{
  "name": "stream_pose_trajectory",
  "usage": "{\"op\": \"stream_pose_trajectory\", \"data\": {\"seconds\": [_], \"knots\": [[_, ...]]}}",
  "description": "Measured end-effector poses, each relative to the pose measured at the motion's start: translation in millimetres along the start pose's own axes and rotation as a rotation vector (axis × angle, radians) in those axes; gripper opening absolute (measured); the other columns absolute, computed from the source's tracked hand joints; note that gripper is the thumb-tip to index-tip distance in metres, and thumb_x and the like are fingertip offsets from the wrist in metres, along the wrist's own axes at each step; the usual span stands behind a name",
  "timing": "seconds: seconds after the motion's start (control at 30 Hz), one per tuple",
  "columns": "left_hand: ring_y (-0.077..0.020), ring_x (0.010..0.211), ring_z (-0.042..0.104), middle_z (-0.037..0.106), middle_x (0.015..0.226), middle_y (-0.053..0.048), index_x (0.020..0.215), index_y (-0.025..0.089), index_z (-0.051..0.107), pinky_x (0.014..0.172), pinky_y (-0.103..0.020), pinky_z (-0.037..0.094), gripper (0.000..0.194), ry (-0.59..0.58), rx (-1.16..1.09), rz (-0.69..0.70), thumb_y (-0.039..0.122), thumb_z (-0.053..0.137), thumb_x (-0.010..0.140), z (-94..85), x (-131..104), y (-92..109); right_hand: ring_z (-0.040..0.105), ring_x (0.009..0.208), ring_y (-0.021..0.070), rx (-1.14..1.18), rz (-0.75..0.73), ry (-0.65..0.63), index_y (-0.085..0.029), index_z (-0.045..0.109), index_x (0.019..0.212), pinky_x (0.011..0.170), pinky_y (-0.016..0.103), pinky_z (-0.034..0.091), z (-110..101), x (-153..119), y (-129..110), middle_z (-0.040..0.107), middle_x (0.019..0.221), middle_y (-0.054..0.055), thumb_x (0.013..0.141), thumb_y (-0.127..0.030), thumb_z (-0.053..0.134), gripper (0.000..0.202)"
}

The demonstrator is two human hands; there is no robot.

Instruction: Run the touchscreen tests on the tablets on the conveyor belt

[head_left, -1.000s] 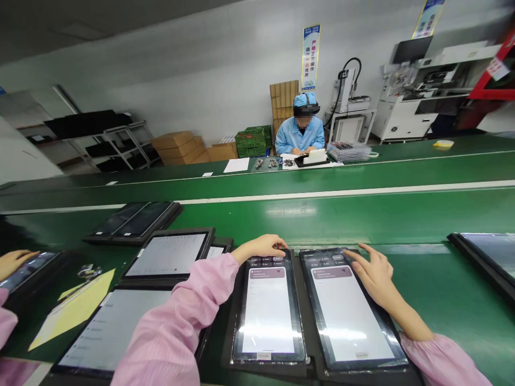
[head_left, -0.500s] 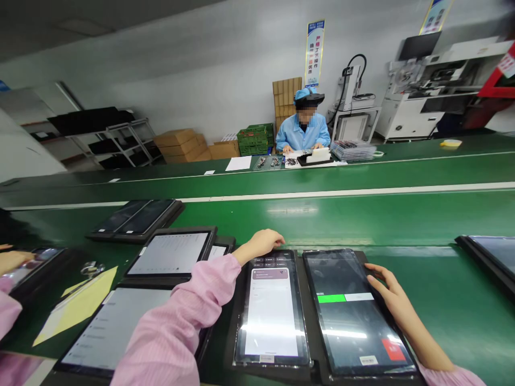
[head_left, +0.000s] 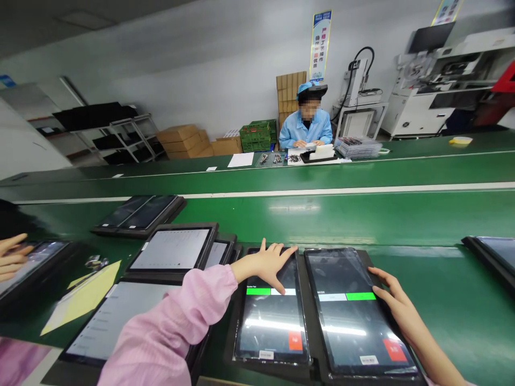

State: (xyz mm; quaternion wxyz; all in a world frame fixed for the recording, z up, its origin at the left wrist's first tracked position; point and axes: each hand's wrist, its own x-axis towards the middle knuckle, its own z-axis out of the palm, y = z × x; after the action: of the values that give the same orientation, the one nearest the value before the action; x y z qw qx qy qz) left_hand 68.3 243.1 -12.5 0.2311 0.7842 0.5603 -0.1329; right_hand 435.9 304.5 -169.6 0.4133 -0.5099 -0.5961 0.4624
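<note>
My left hand (head_left: 270, 266) is spread flat over the upper part of a tablet (head_left: 271, 321), its fingers apart and its thumb pointing down toward the screen. That screen is dark, with a green-and-white bar and a red square. To the right lies a second tablet (head_left: 356, 327) in a black tray, showing a similar screen with the green half on the right. My right hand (head_left: 389, 292) rests at this tablet's right edge, thumb and forefinger stretched out and touching the edge. Its other fingers are partly hidden.
Left of my arm lie tablets with pale screens (head_left: 171, 249) and a yellow sheet (head_left: 82, 295). Dark tablets (head_left: 140, 213) sit farther back. Another person's hand (head_left: 14, 257) is over a tablet at far left. A tray (head_left: 493, 262) stands at right. Across the green bench, a person (head_left: 306, 128) works.
My left hand has come down and spread over the left tablet, whose pale screen has turned dark with coloured blocks. The right tablet's green half has switched sides. My right hand stays put.
</note>
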Motion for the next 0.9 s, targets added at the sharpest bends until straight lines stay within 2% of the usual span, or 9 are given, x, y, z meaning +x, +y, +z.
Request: {"op": "stream_pose_trajectory", "data": {"seconds": [0.07, 0.1, 0.17, 0.23, 0.37, 0.5, 0.6, 0.77, 0.9], "knots": [[-0.0454, 0.153, 0.018, 0.025, 0.161, -0.03, 0.161, 0.029, 0.009, 0.112, -0.08, 0.012, 0.115, -0.012, -0.045, 0.026, 0.054, 0.083, 0.077, -3.6, 0, -2, 0.048, 0.134, 0.0352, 0.024, -0.009, 0.038, -0.026, 0.071, 0.11, 0.11, 0.046, 0.042, 1, -1, -1, 0.059, 0.135, 0.01, 0.069, -0.06, 0.066, 0.054], [-0.0436, 0.153, 0.02, 0.029, 0.161, -0.027, 0.159, 0.031, 0.019, 0.114, -0.078, 0.015, 0.101, -0.011, -0.06, 0.046, 0.05, 0.081, 0.082, -5.2, 0, -3, 0.048, 0.134, 0.0355, 0.029, -0.001, 0.033, -0.025, 0.072, 0.109, 0.111, 0.045, 0.042, 1, -1, -1, 0.059, 0.135, 0.01, 0.068, -0.06, 0.067, 0.053], [-0.0404, 0.152, 0.025, 0.035, 0.159, -0.021, 0.15, 0.034, 0.039, 0.116, -0.071, 0.023, 0.071, 0.011, -0.06, 0.08, 0.038, 0.075, 0.089, -6.7, 1, -5, 0.047, 0.136, 0.0355, 0.036, 0.028, -0.002, -0.025, 0.073, 0.108, 0.111, 0.044, 0.043, -1, 0, 3, 0.06, 0.136, 0.01, 0.068, -0.06, 0.07, 0.053], [-0.0391, 0.152, 0.026, 0.037, 0.158, -0.018, 0.141, 0.034, 0.049, 0.117, -0.064, 0.029, 0.055, 0.023, -0.038, 0.091, 0.028, 0.072, 0.092, -6.1, 3, -4, 0.046, 0.138, 0.0345, 0.038, 0.05, -0.045, -0.025, 0.073, 0.11, 0.111, 0.041, 0.043, -4, 2, 8, 0.059, 0.137, 0.01, 0.069, -0.059, 0.073, 0.053], [-0.042, 0.151, 0.025, 0.036, 0.155, -0.017, 0.138, 0.034, 0.053, 0.115, -0.063, 0.031, 0.053, -0.011, -0.008, 0.062, 0.022, 0.073, 0.09, -6.4, 8, 2, 0.046, 0.138, 0.0337, 0.024, 0.044, -0.069, -0.025, 0.073, 0.112, 0.109, 0.039, 0.045, -9, 6, 13, 0.059, 0.138, 0.009, 0.071, -0.058, 0.071, 0.052], [-0.0443, 0.137, 0.045, 0.045, 0.139, -0.016, 0.136, 0.034, 0.055, 0.106, -0.062, 0.041, 0.054, -0.073, 0.024, 0.03, 0.02, 0.075, 0.088, -14.3, 15, 10, 0.051, 0.132, 0.0339, 0.007, 0.046, -0.098, -0.026, 0.074, 0.11, 0.101, 0.038, 0.051, -11, 8, 7, 0.062, 0.132, 0.008, 0.069, -0.055, 0.071, 0.051], [-0.0408, 0.123, 0.056, 0.048, 0.129, -0.012, 0.131, 0.036, 0.058, 0.1, -0.061, 0.046, 0.052, -0.115, 0.041, 0.03, 0.02, 0.076, 0.085, -20.8, 18, 12, 0.05, 0.133, 0.0335, -0.007, 0.041, -0.111, -0.027, 0.073, 0.112, 0.106, 0.039, 0.047, -12, 6, 4, 0.062, 0.133, 0.007, 0.071, -0.055, 0.069, 0.05], [-0.032, 0.105, 0.062, 0.045, 0.128, -0.01, 0.135, 0.034, 0.054, 0.088, -0.044, 0.053, 0.058, -0.113, 0.05, 0.045, 0.024, 0.078, 0.084, -24.3, 18, 8, 0.049, 0.133, 0.0332, -0.037, 0.07, -0.104, -0.027, 0.069, 0.118, 0.113, 0.042, 0.041, -7, 4, 2, 0.059, 0.135, 0.007, 0.071, -0.056, 0.062, 0.055], [-0.0267, 0.095, 0.065, 0.046, 0.128, -0.01, 0.14, 0.031, 0.049, 0.077, -0.033, 0.052, 0.065, -0.091, 0.053, 0.069, 0.026, 0.079, 0.083, -24.2, 18, 2, 0.046, 0.135, 0.033, -0.044, 0.064, -0.073, -0.029, 0.066, 0.127, 0.118, 0.043, 0.035, -2, 6, -2, 0.056, 0.136, 0.006, 0.072, -0.048, 0.057, 0.06]]}}
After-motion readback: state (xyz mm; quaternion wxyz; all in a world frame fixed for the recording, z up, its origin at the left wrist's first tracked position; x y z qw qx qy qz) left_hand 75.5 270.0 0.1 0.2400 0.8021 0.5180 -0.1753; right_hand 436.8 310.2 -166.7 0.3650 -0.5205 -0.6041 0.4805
